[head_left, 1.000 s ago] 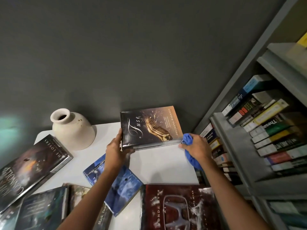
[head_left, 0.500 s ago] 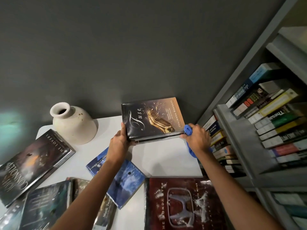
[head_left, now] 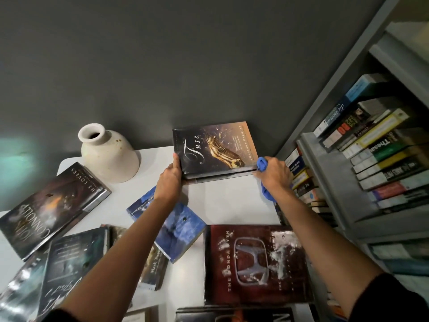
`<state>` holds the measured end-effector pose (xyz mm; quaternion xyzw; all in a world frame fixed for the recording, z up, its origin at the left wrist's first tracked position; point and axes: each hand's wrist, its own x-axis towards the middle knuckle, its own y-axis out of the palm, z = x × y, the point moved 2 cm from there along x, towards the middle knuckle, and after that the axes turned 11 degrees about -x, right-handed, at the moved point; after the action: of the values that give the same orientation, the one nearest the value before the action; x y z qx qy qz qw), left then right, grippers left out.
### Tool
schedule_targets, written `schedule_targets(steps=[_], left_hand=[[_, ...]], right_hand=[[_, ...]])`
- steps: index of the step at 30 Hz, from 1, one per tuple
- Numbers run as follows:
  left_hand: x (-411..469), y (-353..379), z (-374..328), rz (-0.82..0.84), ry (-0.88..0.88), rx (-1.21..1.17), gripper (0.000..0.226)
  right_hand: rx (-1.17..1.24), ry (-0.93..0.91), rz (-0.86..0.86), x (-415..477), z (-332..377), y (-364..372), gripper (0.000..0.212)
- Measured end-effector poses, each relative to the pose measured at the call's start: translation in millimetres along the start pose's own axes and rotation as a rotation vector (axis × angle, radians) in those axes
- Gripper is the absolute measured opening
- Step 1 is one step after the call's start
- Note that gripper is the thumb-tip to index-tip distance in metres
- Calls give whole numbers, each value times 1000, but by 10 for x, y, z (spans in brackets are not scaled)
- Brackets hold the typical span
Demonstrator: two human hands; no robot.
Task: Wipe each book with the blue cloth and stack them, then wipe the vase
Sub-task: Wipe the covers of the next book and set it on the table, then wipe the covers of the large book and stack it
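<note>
The person's left hand (head_left: 168,180) is gripping the left edge of a dark hardcover book titled "Fuse" (head_left: 213,149). Its fingers are curling behind the book and the thumb is lying on the front cover. The book is standing tilted, cover toward the camera, over the far part of the white tabletop (head_left: 232,201) and close to the grey wall (head_left: 185,66). Whether its lower edge is touching the tabletop cannot be told.

The right hand (head_left: 275,175) is clutching a crumpled blue cloth (head_left: 261,164), with its fingers closed round it. The bunch sticking out beyond those fingers is pressing against the book's lower right corner, and the rest of the cloth is hanging under the palm.

Left of the left fingers, and apart from them, a cream ceramic vase (head_left: 109,156) is standing upright on the tabletop by the wall. Nearer the person than the fingers, other books are lying flat:
- A blue paperback (head_left: 178,231) is lying beneath the left wrist.
- A red hardcover with a silver H emblem (head_left: 255,263) is lying between the two forearms.
- A dark hardcover marked "The Lovers" (head_left: 51,205) is lying far to the left.
- A dark teal hardcover (head_left: 74,259) is lying below that one.

Just right of the right fingers, a grey bookshelf (head_left: 325,182) is holding piles of books.
</note>
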<state>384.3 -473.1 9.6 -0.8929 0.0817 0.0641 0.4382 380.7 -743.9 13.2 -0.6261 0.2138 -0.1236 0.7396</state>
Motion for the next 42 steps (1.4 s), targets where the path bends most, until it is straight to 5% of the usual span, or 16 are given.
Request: schedule_targets(steps=[5,14,20,30,37,42], left_hand=[[-411,-240,-117,14,37,-75,86],[-1997,-347,-49,17,71,-163,49],[-2902,-160,188,84,95,-202,40],[-3816,332,453,223,-376,-582,31],[-3873,425,375,264,-542,-800,27],[-3797,383,320,191,-617,-904,38]], right_hand=[[40,37,-70,-354,-93,-278,22],[193,11,-83,-1676,-415,-626,45],[312,10,-43,-2553,-722,-575,30],[214,277,305,-3598,-1717,-3,81],[553,365,466,-3859,-2001,379,36],[786,401,659,-3923,-2027,391,29]])
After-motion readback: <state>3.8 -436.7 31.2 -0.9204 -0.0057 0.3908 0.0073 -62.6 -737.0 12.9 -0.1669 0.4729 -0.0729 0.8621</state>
